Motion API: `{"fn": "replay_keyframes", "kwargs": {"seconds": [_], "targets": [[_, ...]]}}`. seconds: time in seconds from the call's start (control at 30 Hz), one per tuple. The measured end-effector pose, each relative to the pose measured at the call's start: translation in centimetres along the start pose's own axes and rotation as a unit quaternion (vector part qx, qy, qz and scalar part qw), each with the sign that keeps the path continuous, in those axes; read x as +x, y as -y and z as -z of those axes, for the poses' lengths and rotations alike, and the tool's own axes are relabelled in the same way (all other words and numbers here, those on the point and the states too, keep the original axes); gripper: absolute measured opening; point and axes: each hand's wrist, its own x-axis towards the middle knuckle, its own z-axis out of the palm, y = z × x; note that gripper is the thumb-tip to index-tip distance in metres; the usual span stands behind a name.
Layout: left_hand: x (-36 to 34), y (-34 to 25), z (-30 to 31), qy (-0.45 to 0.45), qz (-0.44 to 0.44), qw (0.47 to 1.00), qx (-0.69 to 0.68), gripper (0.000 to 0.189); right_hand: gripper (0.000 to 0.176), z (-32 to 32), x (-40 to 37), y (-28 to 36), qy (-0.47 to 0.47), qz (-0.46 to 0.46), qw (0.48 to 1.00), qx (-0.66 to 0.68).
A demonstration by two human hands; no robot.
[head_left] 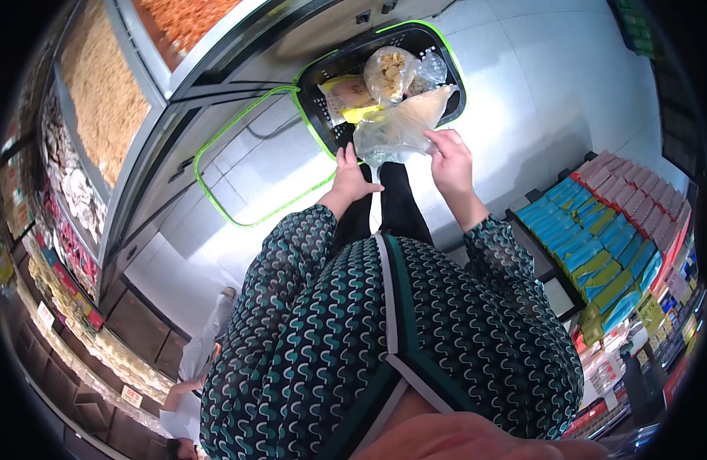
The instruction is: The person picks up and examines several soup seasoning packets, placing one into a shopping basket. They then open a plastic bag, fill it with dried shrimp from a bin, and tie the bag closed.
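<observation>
A clear plastic bag [395,132] with pale tan contents hangs over the near side of a black shopping basket [316,126] with a green rim. At the bag's right edge, the fingertips of my right hand [451,162] are closed in a pinch on the plastic. My left hand [353,181] is at the bag's lower left, fingers stretched and thumb spread apart; whether it touches the plastic is hard to see. Inside the basket lie a bag of yellowish-brown pieces [390,70], a yellow-edged package [347,95] and a crumpled clear bag [431,70].
The basket's green handle [242,222] is folded out to the left over the tiled floor [514,100]. Bins of dry goods [100,84] line the left. Stacked blue and yellow packets [591,230] stand at right. Another person [196,356] is at lower left.
</observation>
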Motion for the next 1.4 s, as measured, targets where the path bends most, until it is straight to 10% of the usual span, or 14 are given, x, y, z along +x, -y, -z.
{"fn": "replay_keyframes", "kwargs": {"seconds": [0.17,0.23,0.3,0.37,0.43,0.5,0.57,0.63,0.8,0.9,0.97,1.23,1.4], "targets": [[-0.9,1.0,0.7,-0.211,-0.228,0.950,-0.040,0.132,0.038,3.2,-2.5,9.3,0.025,-0.012,0.998,0.055],[-1.2,0.7,2.3,-0.298,-0.422,0.855,-0.044,0.122,0.039,4.1,-3.8,11.8,0.028,0.007,0.997,0.078],[-2.5,1.6,3.9,-0.367,-0.452,0.810,-0.077,0.085,0.038,3.2,-4.9,14.8,0.047,0.033,0.991,0.122],[-4.2,2.1,6.1,-0.063,-0.265,0.925,-0.263,0.047,0.033,2.8,-5.7,16.9,0.071,0.037,0.983,0.168],[-7.4,3.6,6.7,-0.225,-0.356,0.895,-0.149,0.023,0.027,2.6,-7.0,18.3,0.128,0.034,0.966,0.224],[-9.3,4.7,7.4,-0.126,-0.292,0.848,-0.424,0.023,0.049,2.3,-8.1,18.8,0.190,-0.001,0.904,0.384],[-11.0,7.1,9.0,-0.225,-0.348,0.885,-0.211,0.024,0.079,2.5,-8.1,21.4,0.239,0.002,0.836,0.493],[-12.3,9.3,9.3,-0.300,-0.365,0.881,0.015,0.024,0.097,1.7,-9.0,19.9,0.250,-0.019,0.853,0.458],[-14.2,10.1,9.7,-0.243,-0.360,0.843,-0.316,0.020,0.112,-2.1,-11.5,14.8,0.237,0.070,0.964,0.102],[-18.6,8.5,11.4,-0.187,-0.264,0.856,-0.404,0.017,0.091,-4.0,-13.9,17.5,0.288,0.066,0.955,0.022],[-21.3,8.0,12.3,-0.192,-0.345,0.883,-0.253,0.016,0.082,-5.6,-15.0,18.5,0.294,0.093,0.951,0.016],[-27.3,7.5,16.0,-0.101,-0.346,0.864,-0.352,0.019,0.038,-10.1,-15.0,19.6,0.403,-0.021,0.911,0.089],[-28.9,14.8,22.6,-0.228,-0.382,0.885,-0.139,0.068,0.041,-14.3,-13.4,23.3,0.351,0.063,0.924,0.134]]}}
